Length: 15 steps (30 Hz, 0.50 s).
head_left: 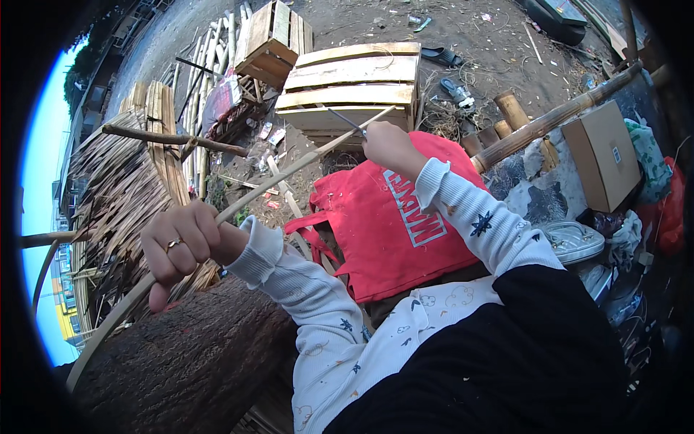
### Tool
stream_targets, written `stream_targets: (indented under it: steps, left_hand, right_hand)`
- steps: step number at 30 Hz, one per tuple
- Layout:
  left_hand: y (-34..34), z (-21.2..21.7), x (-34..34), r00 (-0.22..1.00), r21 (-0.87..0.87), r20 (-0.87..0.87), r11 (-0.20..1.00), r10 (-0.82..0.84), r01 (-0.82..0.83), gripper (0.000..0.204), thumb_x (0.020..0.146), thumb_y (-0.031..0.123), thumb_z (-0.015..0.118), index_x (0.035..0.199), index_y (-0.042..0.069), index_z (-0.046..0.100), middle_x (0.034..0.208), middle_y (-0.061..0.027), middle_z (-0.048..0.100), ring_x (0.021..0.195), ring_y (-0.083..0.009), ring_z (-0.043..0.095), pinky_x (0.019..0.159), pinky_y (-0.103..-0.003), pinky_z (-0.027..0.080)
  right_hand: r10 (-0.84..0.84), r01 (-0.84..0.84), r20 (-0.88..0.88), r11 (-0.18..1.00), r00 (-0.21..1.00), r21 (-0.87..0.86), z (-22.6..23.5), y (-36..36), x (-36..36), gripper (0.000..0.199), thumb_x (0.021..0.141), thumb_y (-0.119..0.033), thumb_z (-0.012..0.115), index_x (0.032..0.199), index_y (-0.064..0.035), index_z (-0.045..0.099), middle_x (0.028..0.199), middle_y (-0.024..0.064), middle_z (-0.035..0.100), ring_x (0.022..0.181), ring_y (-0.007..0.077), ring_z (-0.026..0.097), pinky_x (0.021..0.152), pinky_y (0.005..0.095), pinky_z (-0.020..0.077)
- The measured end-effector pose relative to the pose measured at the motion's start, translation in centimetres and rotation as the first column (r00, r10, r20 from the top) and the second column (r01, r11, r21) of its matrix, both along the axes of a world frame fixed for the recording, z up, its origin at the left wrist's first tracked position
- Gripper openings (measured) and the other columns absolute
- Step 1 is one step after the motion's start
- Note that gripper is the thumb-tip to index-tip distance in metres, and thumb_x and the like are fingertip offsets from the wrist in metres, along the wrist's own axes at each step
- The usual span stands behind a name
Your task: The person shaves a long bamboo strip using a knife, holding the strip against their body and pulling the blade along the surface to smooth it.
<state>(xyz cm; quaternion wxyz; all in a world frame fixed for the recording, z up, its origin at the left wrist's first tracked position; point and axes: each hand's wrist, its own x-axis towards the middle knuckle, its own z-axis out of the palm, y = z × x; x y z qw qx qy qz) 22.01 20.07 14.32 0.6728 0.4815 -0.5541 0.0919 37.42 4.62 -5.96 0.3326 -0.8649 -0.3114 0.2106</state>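
A long, pale bamboo strip (293, 168) runs slantwise across the view, bending down at the lower left. My left hand (184, 242), with a ring on one finger, is closed around it. Near the strip's far end, my right hand (392, 148) is closed on a knife (345, 120); its thin dark blade crosses the strip and points up and left. The knife's handle is mostly hidden in my fingers. Beneath the right forearm, a red cloth bag (405, 217) with white lettering lies over my lap.
Slatted wooden crates (350, 69) stand ahead, with bamboo poles (206, 94) behind them at left. Split strips (116, 163) are heaped at the left, by a dark log (195, 354). To the right are a cardboard box (603, 155), a white case (571, 242) and a bamboo pole (557, 119).
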Motion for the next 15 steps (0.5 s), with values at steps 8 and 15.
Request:
stream_targets:
  steps: [8, 15]
  left_hand:
    - [-0.5, 0.1, -0.6, 0.991, -0.133, -0.037, 0.983, 0.126, -0.130, 0.054, 0.084, 0.033, 0.058, 0.044, 0.016, 0.025, 0.041, 0.0099, 0.023, 0.031, -0.0005, 0.017, 0.033, -0.017, 0.008]
    - [-0.3, -0.1, -1.3, 0.948, -0.192, -0.059, 0.929, 0.311, -0.317, 0.050, 0.086, 0.026, 0.051, 0.044, 0.017, 0.025, 0.037, 0.0090, 0.025, 0.028, -0.0006, 0.019, 0.030, -0.015, 0.013]
  right_hand:
    - [-0.046, 0.014, -0.166, 0.983, 0.985, -0.185, -2.5, -0.1, 3.6, 0.019, 0.074, -0.008, 0.052, 0.084, 0.0053, 0.061, 0.074, 0.0208, 0.062, 0.062, 0.0290, 0.064, 0.057, 0.0377, 0.0503]
    - [0.106, -0.136, -0.334, 0.988, 0.937, -0.069, 4.1, -0.8, 1.4, 0.026, 0.077, -0.020, 0.055, 0.077, 0.0061, 0.058, 0.060, 0.0168, 0.059, 0.045, 0.0243, 0.059, 0.046, 0.0327, 0.0493]
